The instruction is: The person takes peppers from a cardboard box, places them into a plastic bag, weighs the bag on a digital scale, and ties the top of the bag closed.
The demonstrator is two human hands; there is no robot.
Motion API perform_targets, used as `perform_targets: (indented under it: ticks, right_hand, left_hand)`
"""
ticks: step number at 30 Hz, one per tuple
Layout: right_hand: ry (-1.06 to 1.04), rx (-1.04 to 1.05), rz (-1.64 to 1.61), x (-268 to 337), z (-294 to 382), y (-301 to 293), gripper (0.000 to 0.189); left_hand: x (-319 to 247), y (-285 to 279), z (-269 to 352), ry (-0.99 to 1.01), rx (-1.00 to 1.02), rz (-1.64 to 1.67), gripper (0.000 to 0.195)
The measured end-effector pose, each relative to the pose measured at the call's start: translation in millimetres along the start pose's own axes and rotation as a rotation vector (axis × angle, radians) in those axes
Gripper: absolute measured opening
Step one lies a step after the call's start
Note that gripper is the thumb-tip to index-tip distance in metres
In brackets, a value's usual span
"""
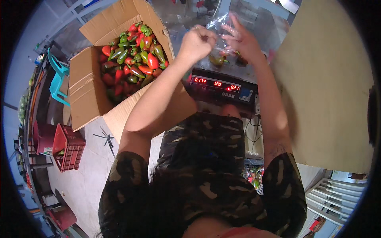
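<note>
My left hand (198, 42) pinches the edge of a clear plastic bag (219, 28) above a digital scale (221, 89). Close by on the right, my right hand (244, 40) has its fingers spread against the film; whether they are inside the bag or behind it, I cannot tell. Below the bag, a greenish-brown pepper (216, 60) lies on the scale's dark plate (205, 66), with a darker pepper (241, 60) partly hidden by my right hand. The scale's red display is lit. Left of the scale, an open cardboard box (84, 81) holds many red and green peppers (134, 58).
A tan panel (327, 89) stands along the right. Loose cables (254, 131) hang under the scale. A red plastic crate (70, 148) and a turquoise plastic chair (58, 78) are at the left. Dark strips (107, 139) lie on the tiled floor. A white slatted rack (336, 199) sits lower right.
</note>
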State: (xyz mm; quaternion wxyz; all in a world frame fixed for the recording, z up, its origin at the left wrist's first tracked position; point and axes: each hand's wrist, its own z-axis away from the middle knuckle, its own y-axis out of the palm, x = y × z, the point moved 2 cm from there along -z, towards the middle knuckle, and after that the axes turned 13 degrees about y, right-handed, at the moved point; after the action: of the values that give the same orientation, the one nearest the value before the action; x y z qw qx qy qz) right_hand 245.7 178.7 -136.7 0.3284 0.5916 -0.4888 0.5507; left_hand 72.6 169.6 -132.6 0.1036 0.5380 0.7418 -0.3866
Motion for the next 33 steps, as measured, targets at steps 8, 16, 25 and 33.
perform_targets:
  ticks: [8,16,25,33]
  right_hand:
    - [0.281,-0.090,0.674,-127.5,-50.3,-41.2,0.068]
    - [0.601,0.084,1.224,-171.9,-67.2,-18.8,0.075]
    - [0.385,0.041,0.895,-167.3,-47.1,-17.0,0.056]
    - [-0.141,-0.208,-1.089,20.8,-16.8,-56.7,0.035]
  left_hand:
    - [3.6,-39.2,-37.8,0.258,0.034,-0.578,0.020]
    - [12.1,-36.9,-27.1,0.182,0.056,-0.529,0.027]
    - [17.1,-38.2,-30.5,0.050,0.075,-0.594,0.030]
    - [8.7,-36.8,-28.4,-0.049,0.309,-0.661,0.023]
